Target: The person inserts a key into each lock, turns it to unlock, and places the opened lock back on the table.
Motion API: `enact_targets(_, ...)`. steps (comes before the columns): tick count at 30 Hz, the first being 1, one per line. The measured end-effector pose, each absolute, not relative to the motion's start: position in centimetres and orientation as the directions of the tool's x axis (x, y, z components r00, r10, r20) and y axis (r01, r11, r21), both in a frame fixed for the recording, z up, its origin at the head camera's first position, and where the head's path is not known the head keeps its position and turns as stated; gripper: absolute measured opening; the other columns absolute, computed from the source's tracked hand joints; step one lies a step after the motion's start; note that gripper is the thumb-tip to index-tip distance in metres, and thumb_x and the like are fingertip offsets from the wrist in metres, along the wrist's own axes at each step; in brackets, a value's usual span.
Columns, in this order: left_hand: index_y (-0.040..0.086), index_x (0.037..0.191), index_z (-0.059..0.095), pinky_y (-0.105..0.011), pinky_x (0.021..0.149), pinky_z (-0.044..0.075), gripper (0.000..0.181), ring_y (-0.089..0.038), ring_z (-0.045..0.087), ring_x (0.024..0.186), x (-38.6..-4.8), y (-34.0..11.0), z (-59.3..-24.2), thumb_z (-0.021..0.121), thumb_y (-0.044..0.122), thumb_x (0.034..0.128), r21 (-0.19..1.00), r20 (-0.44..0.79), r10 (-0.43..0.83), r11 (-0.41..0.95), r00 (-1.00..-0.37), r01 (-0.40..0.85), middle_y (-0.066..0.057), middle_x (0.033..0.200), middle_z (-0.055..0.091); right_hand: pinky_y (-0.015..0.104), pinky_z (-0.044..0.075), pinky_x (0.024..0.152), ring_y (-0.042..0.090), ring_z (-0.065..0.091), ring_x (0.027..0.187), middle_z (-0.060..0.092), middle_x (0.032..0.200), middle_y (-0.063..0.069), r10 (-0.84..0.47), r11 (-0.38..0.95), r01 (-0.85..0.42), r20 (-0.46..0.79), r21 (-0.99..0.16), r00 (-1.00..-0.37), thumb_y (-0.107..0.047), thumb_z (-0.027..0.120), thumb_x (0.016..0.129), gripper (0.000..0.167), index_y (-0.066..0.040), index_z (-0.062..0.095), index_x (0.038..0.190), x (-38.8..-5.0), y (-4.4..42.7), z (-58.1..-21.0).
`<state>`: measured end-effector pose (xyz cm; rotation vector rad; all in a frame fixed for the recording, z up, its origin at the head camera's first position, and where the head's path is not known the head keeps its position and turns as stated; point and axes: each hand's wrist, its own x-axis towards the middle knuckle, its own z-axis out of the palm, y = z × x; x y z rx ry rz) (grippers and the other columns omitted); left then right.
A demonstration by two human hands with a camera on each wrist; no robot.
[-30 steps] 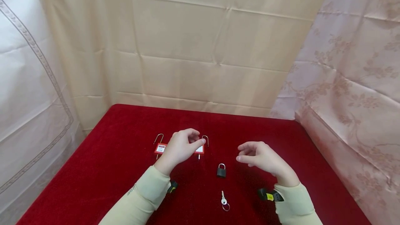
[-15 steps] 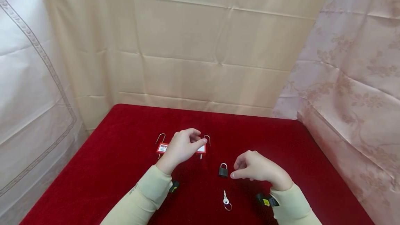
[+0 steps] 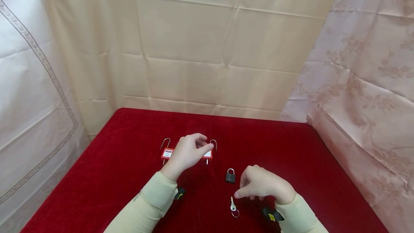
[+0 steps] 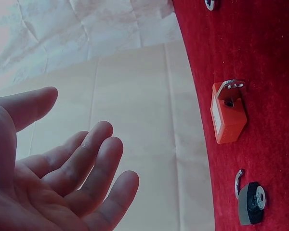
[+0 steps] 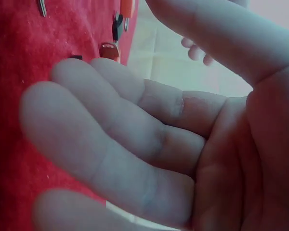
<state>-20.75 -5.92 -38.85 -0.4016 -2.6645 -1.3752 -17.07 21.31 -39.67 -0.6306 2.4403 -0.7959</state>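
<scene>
In the head view my left hand [image 3: 187, 152] hovers over two red padlocks, its fingers relaxed and holding nothing. The left red padlock [image 3: 167, 154] and the right red padlock [image 3: 208, 154] have raised shackles and white labels, and the hand partly hides both. In the left wrist view a key [image 4: 231, 86] sticks out of a red padlock [image 4: 229, 120]. My right hand [image 3: 263, 183], loosely bent and holding nothing, is close above a silver key [image 3: 233, 206] with a ring. A small black padlock [image 3: 230, 178] lies just left of that hand, its shackle down.
A red velvet cloth [image 3: 275, 136] covers the table. Behind it hangs a beige curtain [image 3: 187, 46]. Pale patterned drapes [image 3: 372, 82] stand along the right side, and a white drape [image 3: 29, 82] along the left.
My right hand has come down and toward me, from right of the black padlock to beside the key. The left hand stays in place over the red padlocks.
</scene>
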Motion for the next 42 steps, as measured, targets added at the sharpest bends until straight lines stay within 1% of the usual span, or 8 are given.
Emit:
enact_targets(6, 0.010, 0.112, 0.073, -0.036, 0.079, 0.055, 0.028, -0.009, 0.067, 0.083, -20.7, -6.0, -38.9, 0.075, 0.030, 0.0921, 0.786, 0.219, 0.172, 0.553, -0.960, 0.278, 0.007, 0.091, 0.073, 0.038, 0.053, 0.042, 0.021, 0.064, 0.049, 0.066, 0.058, -0.002, -0.565, 0.743, -0.291, -0.333, -0.603, -0.754, -0.031, 0.084, 0.082, 0.019, -0.020, 0.074, 0.069, -16.7, 20.6, -40.3)
enact_targets(11, 0.010, 0.112, 0.073, -0.036, 0.079, 0.056, 0.029, -0.010, 0.067, 0.084, -20.7, -6.1, -38.9, 0.074, 0.031, 0.0924, 0.787, 0.211, 0.173, 0.554, -0.962, 0.272, 0.007, 0.091, 0.073, 0.035, 0.051, 0.039, 0.018, 0.063, 0.047, 0.064, 0.055, -0.005, -0.554, 0.770, -0.300, -0.356, -0.563, -0.752, -0.031, 0.084, 0.080, 0.021, -0.020, 0.073, 0.065, -16.6, 20.1, -41.0)
enact_targets(22, 0.010, 0.110, 0.074, -0.036, 0.079, 0.056, 0.028, -0.009, 0.068, 0.083, -20.8, -6.0, -38.9, 0.074, 0.031, 0.0921, 0.787, 0.214, 0.175, 0.552, -0.961, 0.276, 0.007, 0.090, 0.073, 0.034, 0.050, 0.038, 0.015, 0.061, 0.044, 0.063, 0.051, -0.002, -0.517, 0.803, -0.248, -0.428, -0.542, -0.741, -0.027, 0.085, 0.080, 0.026, -0.017, 0.071, 0.060, -16.3, 19.5, -41.9)
enact_targets(32, 0.011, 0.110, 0.074, -0.037, 0.079, 0.056, 0.028, -0.011, 0.068, 0.083, -20.9, -6.0, -38.9, 0.074, 0.032, 0.0925, 0.790, 0.195, 0.175, 0.555, -0.965, 0.260, 0.007, 0.090, 0.073, 0.034, 0.050, 0.037, 0.014, 0.061, 0.044, 0.062, 0.050, -0.003, -0.507, 0.815, -0.246, -0.440, -0.524, -0.741, -0.023, 0.085, 0.079, 0.024, -0.019, 0.071, 0.060, -16.3, 19.2, -42.1)
enact_targets(42, 0.011, 0.109, 0.075, -0.038, 0.079, 0.056, 0.027, -0.011, 0.067, 0.084, -21.3, -6.1, -39.3, 0.075, 0.032, 0.0927, 0.778, 0.179, 0.173, 0.578, -0.969, 0.247, 0.006, 0.090, 0.073, 0.033, 0.050, 0.037, 0.014, 0.060, 0.043, 0.061, 0.050, -0.003, -0.526, 0.802, -0.265, -0.422, -0.534, -0.738, -0.026, 0.084, 0.080, 0.026, -0.018, 0.070, 0.061, -16.3, 18.9, -42.4)
